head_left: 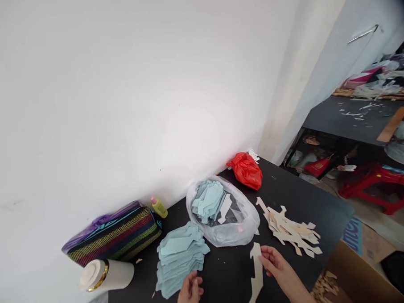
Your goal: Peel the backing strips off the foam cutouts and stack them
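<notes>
My right hand (pixel 276 265) pinches a long cream cut-out piece (pixel 256 274) with notched edges by its upper right side, above the black table. My left hand (pixel 190 294) is beside the lower right edge of a stack of pale blue cut-out pieces (pixel 180 262). Its fingers are loosely curled and a little apart, with nothing visible in them; whether it touches the stack I cannot tell. Beyond the hands sits an open clear plastic bag (pixel 247 225) holding more pale blue pieces (pixel 209 199) and a white one (pixel 225 208). A loose pile of cream pieces (pixel 289 228) lies to the right.
A striped mesh pouch (pixel 115 235), a cream tumbler (pixel 118 275) and a yellow-green bottle (pixel 160 208) are at left. A knotted red bag (pixel 246 171) rests by the wall. Right of the table are a cardboard box (pixel 348 270) with scraps, a red stool (pixel 379 186) and another person's sleeve (pixel 402 145).
</notes>
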